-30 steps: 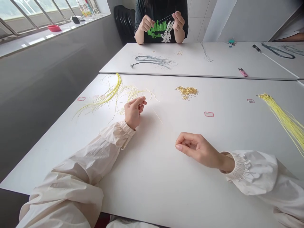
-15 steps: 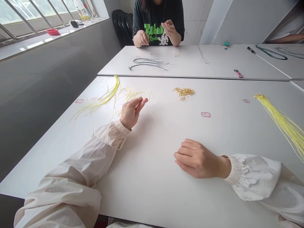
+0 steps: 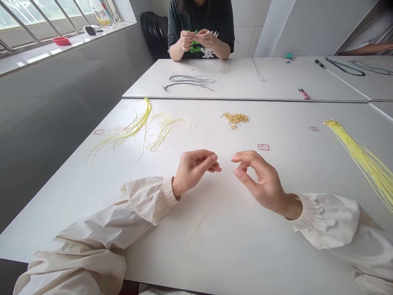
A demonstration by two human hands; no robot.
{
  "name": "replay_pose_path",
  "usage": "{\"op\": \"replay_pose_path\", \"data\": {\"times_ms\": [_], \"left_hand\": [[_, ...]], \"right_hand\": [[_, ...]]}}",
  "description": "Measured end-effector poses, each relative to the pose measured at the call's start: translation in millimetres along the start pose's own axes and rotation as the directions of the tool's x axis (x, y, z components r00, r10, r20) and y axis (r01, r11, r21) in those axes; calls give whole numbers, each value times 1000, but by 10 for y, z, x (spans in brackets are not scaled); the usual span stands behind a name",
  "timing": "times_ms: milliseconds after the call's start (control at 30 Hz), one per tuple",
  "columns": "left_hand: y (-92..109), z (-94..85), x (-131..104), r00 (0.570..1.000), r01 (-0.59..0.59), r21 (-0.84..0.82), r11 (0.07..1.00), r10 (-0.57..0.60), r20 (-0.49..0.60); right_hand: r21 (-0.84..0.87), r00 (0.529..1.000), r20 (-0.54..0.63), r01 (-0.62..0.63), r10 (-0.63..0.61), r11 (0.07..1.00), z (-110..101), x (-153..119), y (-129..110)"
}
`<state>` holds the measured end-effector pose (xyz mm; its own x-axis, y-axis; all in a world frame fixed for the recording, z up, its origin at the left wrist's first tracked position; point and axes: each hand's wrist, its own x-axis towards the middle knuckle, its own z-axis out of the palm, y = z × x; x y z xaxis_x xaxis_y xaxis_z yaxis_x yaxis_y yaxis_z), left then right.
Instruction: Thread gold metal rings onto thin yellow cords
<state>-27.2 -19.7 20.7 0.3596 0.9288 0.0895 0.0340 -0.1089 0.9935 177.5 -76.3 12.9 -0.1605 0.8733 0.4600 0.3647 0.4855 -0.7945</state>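
Note:
Over the middle of the white table, my left hand (image 3: 196,169) pinches a thin yellow cord; its tip barely shows past the fingertips. A pale, blurred length of cord (image 3: 201,224) hangs below that hand. Just to the right, my right hand (image 3: 260,178) is held with thumb and forefinger apart and nothing between them. A loose bundle of yellow cords (image 3: 143,123) lies spread out beyond my left hand. Past my right hand sits a small pile of gold metal findings (image 3: 236,119), too small to tell their exact kind.
A second yellow cord bundle (image 3: 359,157) lies at the right. Red-outlined labels (image 3: 263,147) mark the table (image 3: 245,262). Across from me a person (image 3: 201,37) works with both hands, behind dark cords (image 3: 192,82). Pink snips (image 3: 303,94) lie on the far table.
My left hand has moved right and nearer from the yellow bundle, bringing a cord along. My right hand has lifted and opened its fingers. The person opposite has brought their hands together.

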Motion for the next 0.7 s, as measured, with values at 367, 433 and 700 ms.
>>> {"op": "replay_pose_path", "data": {"times_ms": [367, 433, 700], "left_hand": [[-10, 111, -177, 987, 32, -7, 999, -30, 158], [-7, 120, -175, 984, 89, -64, 994, -77, 162], [52, 162, -161, 958, 259, -195, 946, -227, 174]], "right_hand": [[217, 961, 159, -259, 227, 941, 97, 78, 42], [239, 963, 144, -256, 227, 937, 107, 81, 41], [298, 967, 111, -253, 229, 921, 152, 99, 10]]}}
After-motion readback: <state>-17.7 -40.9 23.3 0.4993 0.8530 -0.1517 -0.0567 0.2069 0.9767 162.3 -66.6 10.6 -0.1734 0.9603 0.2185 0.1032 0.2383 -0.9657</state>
